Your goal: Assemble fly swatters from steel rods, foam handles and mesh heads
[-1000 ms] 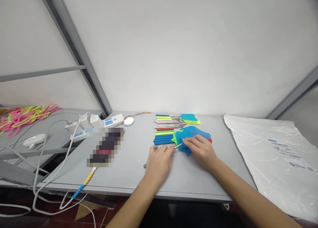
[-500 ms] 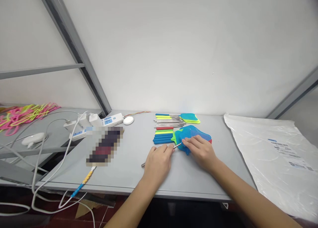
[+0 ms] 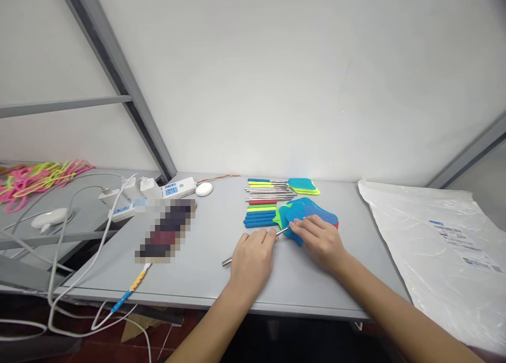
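My left hand grips a thin metal rod that lies across the grey table; its far tip meets a blue mesh swatter head. My right hand pinches the near edge of that blue head, which tops a small stack with green and red heads beneath. Just behind lie several foam-handled rods in blue, green, yellow and red, and bare metal rods. A finished swatter rests at the back by the wall.
A large clear plastic bag covers the table's right side. At the left are white power strips, cables, a white puck, a blurred dark object, and pink and yellow plastic pieces. Grey frame struts rise at left.
Both hands stay at the blue swatter head. The metal rod sticks out further left from under my left hand. The view has shifted slightly.
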A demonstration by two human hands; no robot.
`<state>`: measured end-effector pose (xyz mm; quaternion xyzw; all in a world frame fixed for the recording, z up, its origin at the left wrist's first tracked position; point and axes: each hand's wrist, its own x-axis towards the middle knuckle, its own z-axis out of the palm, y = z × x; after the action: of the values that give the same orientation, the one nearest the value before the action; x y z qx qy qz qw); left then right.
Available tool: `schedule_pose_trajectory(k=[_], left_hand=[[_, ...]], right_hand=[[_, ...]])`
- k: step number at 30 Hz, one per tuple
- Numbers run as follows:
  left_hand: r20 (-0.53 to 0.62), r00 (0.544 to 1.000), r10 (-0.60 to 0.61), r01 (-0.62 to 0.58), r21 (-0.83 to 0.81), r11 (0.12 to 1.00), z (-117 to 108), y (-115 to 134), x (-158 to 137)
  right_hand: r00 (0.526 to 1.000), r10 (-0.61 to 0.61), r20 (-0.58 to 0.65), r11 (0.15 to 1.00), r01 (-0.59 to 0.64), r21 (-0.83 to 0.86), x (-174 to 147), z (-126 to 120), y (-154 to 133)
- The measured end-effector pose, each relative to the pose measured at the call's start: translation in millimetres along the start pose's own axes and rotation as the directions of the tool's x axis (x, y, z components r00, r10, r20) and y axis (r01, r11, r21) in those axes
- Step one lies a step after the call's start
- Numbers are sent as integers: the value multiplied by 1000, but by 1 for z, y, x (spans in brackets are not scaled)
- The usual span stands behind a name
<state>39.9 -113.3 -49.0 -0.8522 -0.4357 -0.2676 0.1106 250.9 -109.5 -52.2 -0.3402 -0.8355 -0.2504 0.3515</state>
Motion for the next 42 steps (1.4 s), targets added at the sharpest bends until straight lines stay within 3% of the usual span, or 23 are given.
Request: schedule_pose_trajectory(k=[4,10,13,17,23,29,34,42], left_hand=[[-10,1000,-25,25,-28,999,0,1,2],[-21,996,-84,83,-47,995,0,3,4],[-8,996,-92,92,-60,994,0,3,4],[4,996,-92,92,-64,994,-1,3,4],[-36,998,-45,42,-82,996,-2,5,4],[-39,999,-29,26,-62,998,-9,4,8],[-15,1000,-3,3,3,1000,-16,3,11],[-13,1000,-24,24,-23,999,-7,1,10]], right_hand=[[1000,9,8,1000,-9,3,4,-4,0],[981,195,2,967,-192,-169,14,-13,2],[971,234,47,950,-218,-221,12,-11,4],[980,178,88,971,-160,-178,6,-7,7],[996,80,-37,990,-84,-116,1,-9,10],[991,104,-86,991,-111,-75,6,-9,8],[994,99,-39,993,-101,-57,11,-7,0],[996,88,-19,992,-89,-84,13,-1,-4]])
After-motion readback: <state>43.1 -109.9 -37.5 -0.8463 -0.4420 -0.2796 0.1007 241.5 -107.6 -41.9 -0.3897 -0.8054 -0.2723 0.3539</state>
